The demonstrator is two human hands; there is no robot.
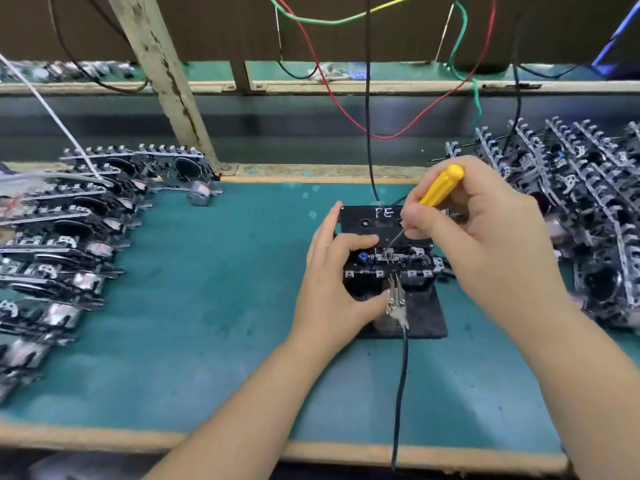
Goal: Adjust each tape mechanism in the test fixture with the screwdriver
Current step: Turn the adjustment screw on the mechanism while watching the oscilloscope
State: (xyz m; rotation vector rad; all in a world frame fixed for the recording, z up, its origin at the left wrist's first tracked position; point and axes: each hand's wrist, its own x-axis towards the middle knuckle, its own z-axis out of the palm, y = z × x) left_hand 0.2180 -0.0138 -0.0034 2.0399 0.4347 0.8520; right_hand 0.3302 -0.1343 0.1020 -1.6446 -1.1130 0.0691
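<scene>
Now | left hand (337, 271) grips tape mechanism (391, 263) in fixture (426, 317) | right hand (485, 233) pinches screwdriver (440, 187)

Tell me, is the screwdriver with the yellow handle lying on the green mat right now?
No, the right hand holds the screwdriver tilted above the tape mechanism, with its thin shaft angled down into it.

Body in view: two bare forearms, two bare hands. No sleeves, cuffs or gloves anywhere up to the bottom edge of the view. Left hand (337, 271) and right hand (485, 244): no rings, no watch, no wristband, no tape or plasters. Fingernails short and unpainted where they show. No marks or writing on either arm. Nothing of the clothing shows.
</scene>
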